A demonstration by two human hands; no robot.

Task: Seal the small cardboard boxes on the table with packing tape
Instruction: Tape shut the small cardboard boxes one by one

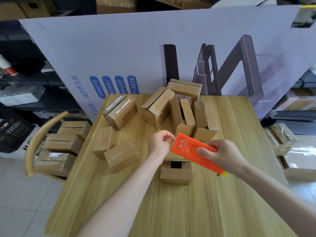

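Observation:
An orange tape dispenser [189,149] is held above the wooden table [188,211]; my right hand [220,154] grips it around the middle. My left hand [160,142] has its fingers curled at the dispenser's front end, apparently pinching the tape end, though the tape itself is too clear to make out. Directly below the dispenser sits a small cardboard box [177,171] with a dark gap in its top. Several more small boxes [157,108] are piled at the table's far side, some with flaps up. Two taped boxes [121,155] lie at the left.
A wooden chair [34,142] at the table's left holds a stack of taped boxes [63,142]. A large printed board [153,57] stands behind the table. More wrapped boxes [280,139] sit at the right. Shelves flank both sides.

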